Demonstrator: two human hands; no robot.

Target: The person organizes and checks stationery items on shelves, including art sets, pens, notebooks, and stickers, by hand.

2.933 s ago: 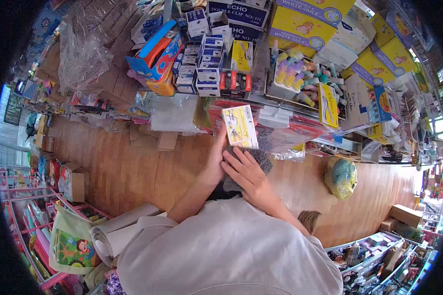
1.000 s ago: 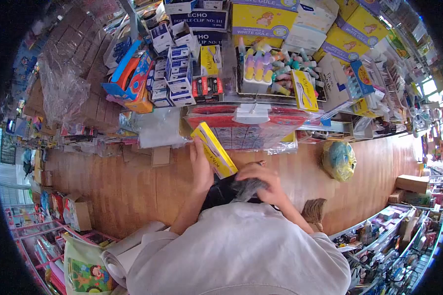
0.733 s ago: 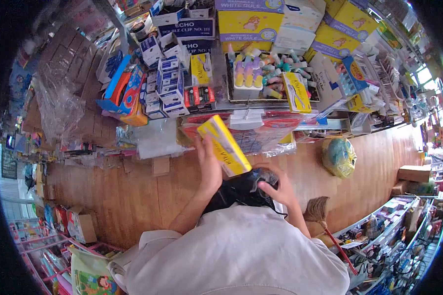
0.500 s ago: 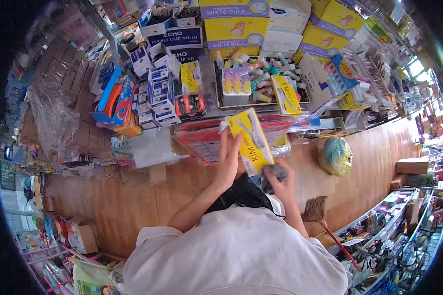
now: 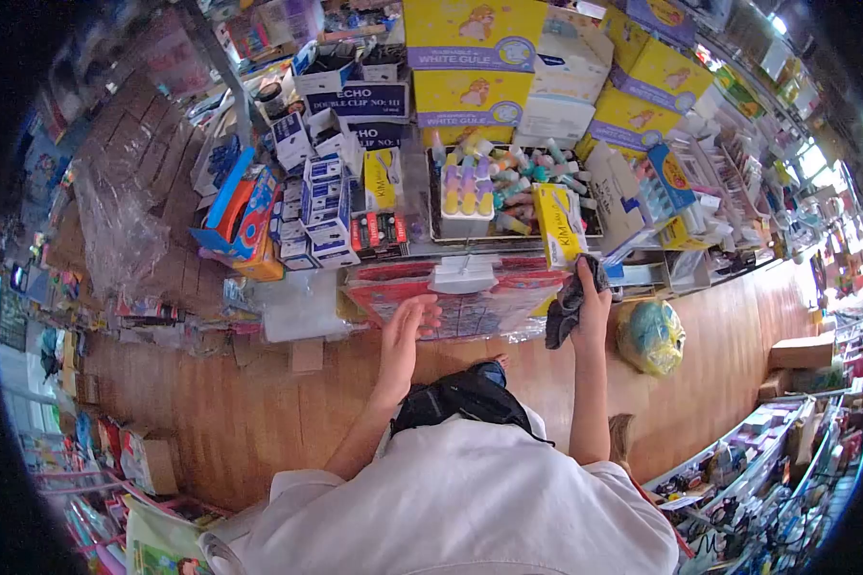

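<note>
My left hand (image 5: 409, 335) is empty, its fingers apart, in front of the red plastic-wrapped packs (image 5: 518, 292) hanging at the counter's edge. A dark grey cloth (image 5: 564, 321) is gripped in my right hand (image 5: 592, 305), which is at the lower end of a yellow KIM box (image 5: 558, 225). That box lies on the right part of a tray (image 5: 431, 230) of small colourful bottles (image 5: 518, 196). Whether another box lies beneath it cannot be made out. A second yellow box (image 5: 382, 179) stands left of the tray.
Yellow glue boxes (image 5: 470, 96) are stacked behind the tray. Blue-and-white small boxes (image 5: 326, 206) and an orange-and-blue box (image 5: 249, 220) are on the left. A stuffed plastic bag (image 5: 650, 337) sits on the wooden floor at right, near a shelf (image 5: 777, 422).
The yellow box that was between my hands has moved up and right onto the tray. My left hand has let go and moved left; my right hand has moved up and right with the cloth.
</note>
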